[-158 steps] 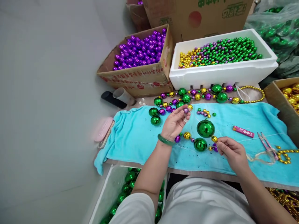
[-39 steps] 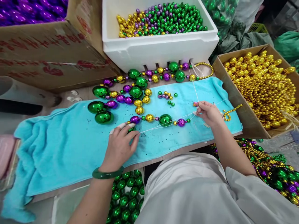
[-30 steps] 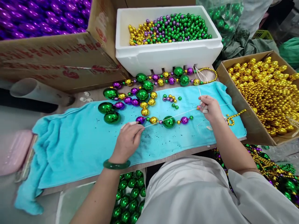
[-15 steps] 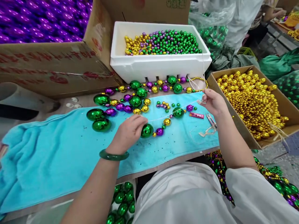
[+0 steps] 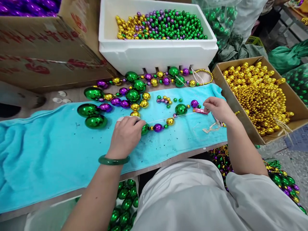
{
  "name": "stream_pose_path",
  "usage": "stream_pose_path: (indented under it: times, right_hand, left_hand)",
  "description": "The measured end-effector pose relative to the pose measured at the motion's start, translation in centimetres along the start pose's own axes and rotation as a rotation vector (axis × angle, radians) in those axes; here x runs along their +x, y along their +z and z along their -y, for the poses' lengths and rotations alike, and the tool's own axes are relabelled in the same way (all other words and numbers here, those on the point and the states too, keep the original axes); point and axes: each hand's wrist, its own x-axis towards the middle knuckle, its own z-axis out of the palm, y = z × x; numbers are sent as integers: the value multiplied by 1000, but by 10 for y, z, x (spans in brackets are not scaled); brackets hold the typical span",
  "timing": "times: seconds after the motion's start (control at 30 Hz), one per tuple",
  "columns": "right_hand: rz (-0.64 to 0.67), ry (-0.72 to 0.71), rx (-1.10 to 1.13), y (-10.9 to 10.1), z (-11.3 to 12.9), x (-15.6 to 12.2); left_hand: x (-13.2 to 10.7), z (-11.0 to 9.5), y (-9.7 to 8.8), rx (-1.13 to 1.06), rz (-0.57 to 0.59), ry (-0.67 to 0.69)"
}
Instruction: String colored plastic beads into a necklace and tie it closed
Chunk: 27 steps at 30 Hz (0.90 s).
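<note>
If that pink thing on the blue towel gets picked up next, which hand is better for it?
Probably the right hand: its fingers are close by the pink thing. The left hand is farther off across the blue towel, beside a green bead.

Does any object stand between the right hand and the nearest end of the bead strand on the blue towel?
No object visibly blocks the right hand from the bead strand; a pink object lies just beside that gap.

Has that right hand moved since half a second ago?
Yes: the right hand has moved away from the white foam box, toward the person's shirt.
</note>
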Motion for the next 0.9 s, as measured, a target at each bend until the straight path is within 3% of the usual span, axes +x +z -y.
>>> stream_pose_path:
  times: [0.13, 0.23, 0.37, 0.47, 0.57, 0.7, 0.9]
  right_hand:
    - [109, -23, -103, -5, 12, -15]
    - [169, -47, 4, -7, 25, -29]
    - [53, -27, 477, 8, 35, -40]
    - [68, 129, 842, 34, 36, -43]
    - [101, 235, 973, 63, 34, -45]
    - [112, 232, 1083, 92, 34, -51]
    - [113, 168, 1057, 113, 38, -56]
  left_hand:
    - [-3, -6, -2, -9, -14, -41]
    - [-8, -17, -7, -87, -155, -94]
    - [-13, -56, -10, -303, -407, -23]
    - [-5, -94, -9, -463, -424, 53]
    - [6, -120, -5, -532, -421, 13]
    - [8, -125, 2, -486, -443, -95]
    - [1, -116, 5, -503, -437, -298]
